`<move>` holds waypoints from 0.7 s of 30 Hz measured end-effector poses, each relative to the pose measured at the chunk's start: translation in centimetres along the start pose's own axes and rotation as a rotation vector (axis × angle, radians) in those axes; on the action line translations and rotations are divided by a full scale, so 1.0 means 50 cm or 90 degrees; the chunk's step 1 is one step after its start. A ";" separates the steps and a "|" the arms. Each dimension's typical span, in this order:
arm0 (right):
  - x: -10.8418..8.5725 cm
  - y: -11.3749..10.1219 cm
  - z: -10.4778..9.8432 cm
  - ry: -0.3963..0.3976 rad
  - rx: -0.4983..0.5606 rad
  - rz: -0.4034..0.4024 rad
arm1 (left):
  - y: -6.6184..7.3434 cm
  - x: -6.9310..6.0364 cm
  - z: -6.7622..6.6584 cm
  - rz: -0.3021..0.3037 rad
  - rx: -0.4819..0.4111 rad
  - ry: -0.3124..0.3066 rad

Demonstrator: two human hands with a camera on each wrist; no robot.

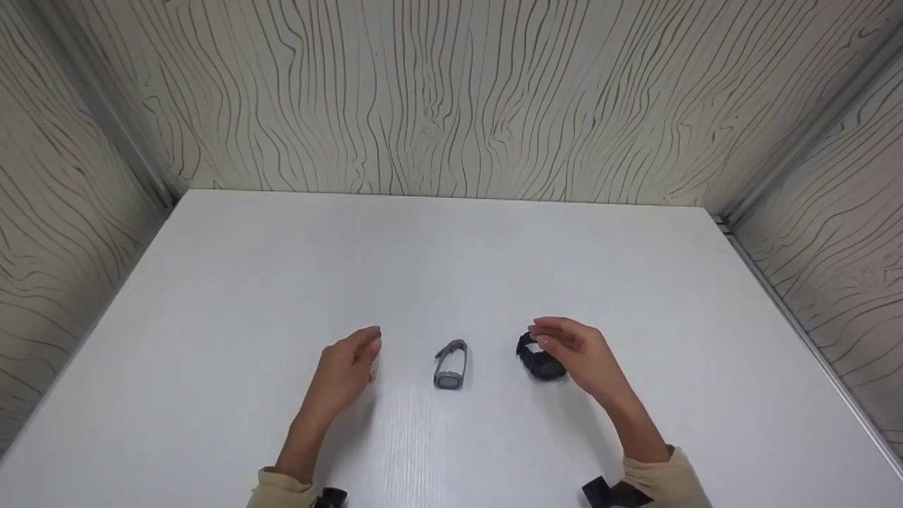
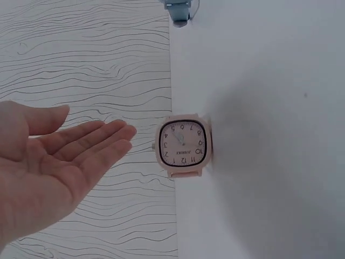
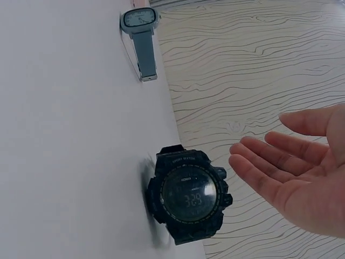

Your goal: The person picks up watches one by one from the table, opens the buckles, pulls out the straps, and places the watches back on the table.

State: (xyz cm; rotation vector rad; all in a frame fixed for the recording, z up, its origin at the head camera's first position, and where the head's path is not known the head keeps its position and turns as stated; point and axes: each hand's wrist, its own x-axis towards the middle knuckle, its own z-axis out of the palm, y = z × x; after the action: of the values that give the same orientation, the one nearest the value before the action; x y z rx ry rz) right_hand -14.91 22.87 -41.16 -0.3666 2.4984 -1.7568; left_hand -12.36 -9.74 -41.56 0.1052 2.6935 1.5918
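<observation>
Three wristwatches stand in a row on the white table. The pink square watch is close by my left hand, which mostly covers it in the head view. In the middle sits the grey watch, its strap buckled in a loop, with neither hand touching it. A black digital sports watch is on the right, partly behind my right hand in the head view. Both wrist views show relaxed fingers, lightly bent, with nothing held and a gap between the fingertips and the nearest watch.
The white table reaches back to a wood-grain panel. Similar panels rise along the left and right sides, with metal posts at the corners. Beige sleeves and black wrist straps show at the bottom.
</observation>
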 end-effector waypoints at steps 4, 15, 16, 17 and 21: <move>0.001 0.002 0.013 -0.022 0.039 0.000 | 0.001 0.003 0.010 -0.011 -0.015 -0.012; 0.004 0.005 0.052 -0.068 0.111 0.032 | 0.009 0.003 0.042 -0.055 -0.100 -0.036; 0.004 0.007 0.056 -0.071 0.119 0.036 | 0.008 0.004 0.045 -0.057 -0.111 -0.040; 0.004 0.008 0.060 -0.074 0.125 0.040 | 0.007 0.005 0.049 -0.057 -0.127 -0.046; 0.002 0.016 0.078 -0.084 0.142 0.048 | 0.006 0.009 0.065 -0.079 -0.172 -0.066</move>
State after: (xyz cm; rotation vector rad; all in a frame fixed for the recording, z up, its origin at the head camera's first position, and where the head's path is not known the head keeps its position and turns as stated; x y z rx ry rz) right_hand -14.40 19.51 -43.25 -0.3541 2.1717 -1.8885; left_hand -12.66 -6.74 -42.86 0.0169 2.3347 1.8368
